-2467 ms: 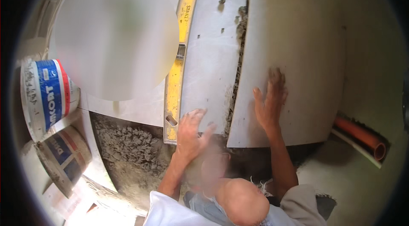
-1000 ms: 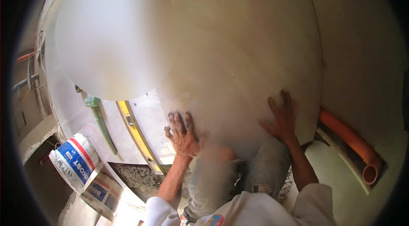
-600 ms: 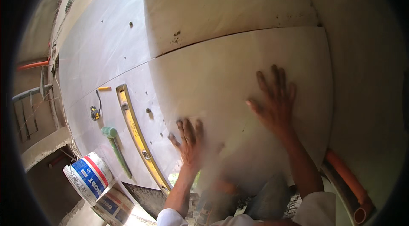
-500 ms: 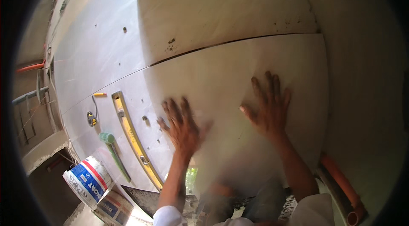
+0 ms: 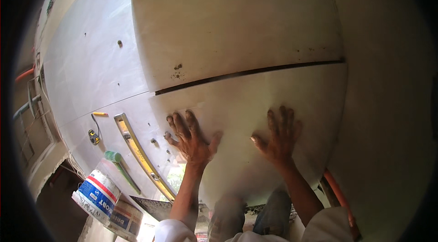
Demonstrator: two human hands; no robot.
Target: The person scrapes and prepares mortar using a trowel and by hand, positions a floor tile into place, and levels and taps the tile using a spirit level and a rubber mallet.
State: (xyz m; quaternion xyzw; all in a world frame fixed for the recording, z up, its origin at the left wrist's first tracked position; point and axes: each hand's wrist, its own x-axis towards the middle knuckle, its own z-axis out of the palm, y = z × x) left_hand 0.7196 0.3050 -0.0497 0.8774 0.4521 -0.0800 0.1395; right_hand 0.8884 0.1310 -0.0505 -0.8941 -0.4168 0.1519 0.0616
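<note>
Both palms lie on a large, glossy pale tile [image 5: 237,105] in front of me. My left hand [image 5: 194,141] presses near its left side with fingers spread. Farther right, my right hand [image 5: 279,139] is flat on the same tile, fingers also spread. Neither hand holds anything. A dark gap separates the tile's far edge from another large tile [image 5: 237,18] beyond it, wider toward the middle. To the left of my left hand a yellow spirit level [image 5: 141,157] lies on the neighbouring pale tile [image 5: 96,73].
Left of the level lie a green mallet [image 5: 122,169], a tape measure [image 5: 94,137] and a yellow pencil [image 5: 100,114]. Two buckets [image 5: 97,194] stand at the lower left by a rough edge. A wall [image 5: 388,105] rises on the right, with an orange pipe [image 5: 340,196] at its foot.
The tile under my hands has shifted toward me, and the dark gap at its far edge has widened. Both hands stay spread on it.
</note>
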